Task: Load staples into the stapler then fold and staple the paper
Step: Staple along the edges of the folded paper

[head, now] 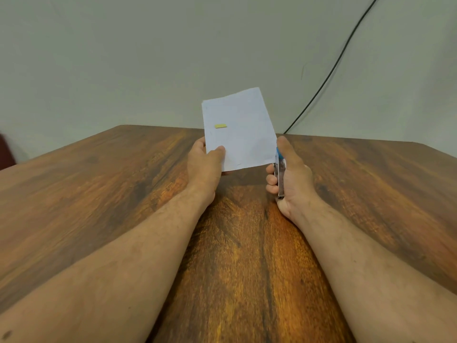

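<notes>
The small blue and silver metal stapler [280, 169] is being held tight in the right hand [290, 177], with the fingers wrapped round it and the thumb pressing on top. Its front end is being kept at the right edge of the folded white sheet of paper [238, 129], near the low corner. The paper is being pinched at its near left corner between the thumb and fingers of the left hand [205, 164], and it is being held up above the brown wooden table [99, 194]. A tiny yellow mark [220, 126] is showing on the paper.

The paper looks folded already, so the stapling is probably being done now. Whether staples are inside cannot be told. Both bare arms are being stretched forward, over the middle of the table.
</notes>
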